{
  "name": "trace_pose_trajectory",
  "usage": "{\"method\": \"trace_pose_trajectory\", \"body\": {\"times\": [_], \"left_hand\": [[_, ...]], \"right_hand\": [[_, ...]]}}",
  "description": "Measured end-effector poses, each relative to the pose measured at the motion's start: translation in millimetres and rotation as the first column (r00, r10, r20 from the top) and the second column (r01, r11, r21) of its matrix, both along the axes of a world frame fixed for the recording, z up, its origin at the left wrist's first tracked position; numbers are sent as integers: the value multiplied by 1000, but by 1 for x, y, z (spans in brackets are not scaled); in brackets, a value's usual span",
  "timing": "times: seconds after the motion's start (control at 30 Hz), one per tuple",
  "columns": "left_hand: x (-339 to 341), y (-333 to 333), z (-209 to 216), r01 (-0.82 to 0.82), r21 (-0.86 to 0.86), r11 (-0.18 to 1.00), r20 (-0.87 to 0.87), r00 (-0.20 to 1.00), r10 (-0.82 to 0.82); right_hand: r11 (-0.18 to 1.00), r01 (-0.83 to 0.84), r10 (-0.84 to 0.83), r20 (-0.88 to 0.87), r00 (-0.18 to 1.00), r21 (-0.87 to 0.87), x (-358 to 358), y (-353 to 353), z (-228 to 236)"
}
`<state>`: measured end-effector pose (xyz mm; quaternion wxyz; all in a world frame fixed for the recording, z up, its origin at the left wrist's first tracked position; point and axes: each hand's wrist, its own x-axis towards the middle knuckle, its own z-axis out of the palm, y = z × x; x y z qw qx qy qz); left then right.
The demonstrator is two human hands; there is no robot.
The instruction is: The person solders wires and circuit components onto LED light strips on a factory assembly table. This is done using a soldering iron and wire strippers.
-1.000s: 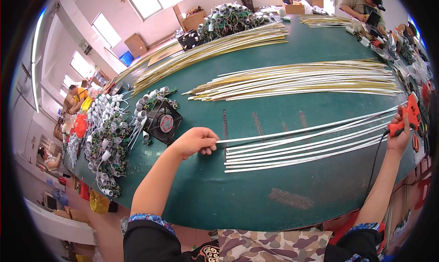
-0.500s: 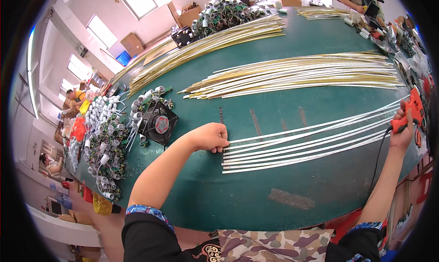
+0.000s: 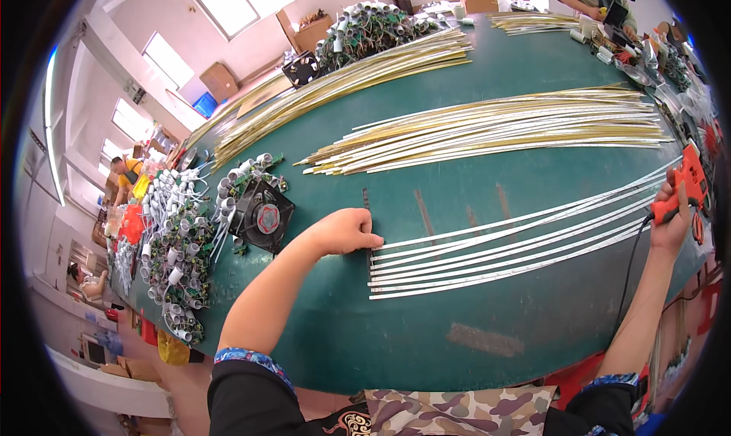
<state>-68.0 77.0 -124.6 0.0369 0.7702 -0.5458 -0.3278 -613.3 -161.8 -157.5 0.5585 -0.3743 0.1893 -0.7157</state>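
Several narrow white strips lie side by side across the green table, their left ends lined up near a dark mark. My left hand is closed at the left end of the farthest strip, thumb and fingertips pinched on it. At the strips' other end, my right hand grips a red gun-shaped tool with a black cable. The tool stands upright beside the right ends of the strips; its working tip cannot be made out.
A bundle of white and yellowish strips lies beyond, with another pile farther back. Left are a black fan and heaped circuit boards with white cylinders. A co-worker works at the far right. The cable hangs beside my right forearm.
The view has shifted slightly. My left fingers have changed their bend a little at the farthest strip's end, thumb now stretched further. The right hand still grips the red tool in the same place.
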Motion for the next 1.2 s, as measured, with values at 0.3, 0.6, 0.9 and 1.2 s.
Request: {"method": "trace_pose_trajectory", "body": {"times": [0.3,0.6,0.9,1.2], "left_hand": [[49,-53,-18,116,-596,794,361,923,136],[79,-59,-23,326,-493,807,573,819,20],[81,7,-6,-443,-194,875,-842,533,83],[37,45,-11,-262,11,965,-875,464,136]], "right_hand": [[999,20,-23,48,999,49,5,7,2],[999,-13,11,57,998,41,1,8,2],[1000,-8,7,47,999,17,2,5,0],[1000,-10,10,12,1000,21,-5,1,-3]]}}
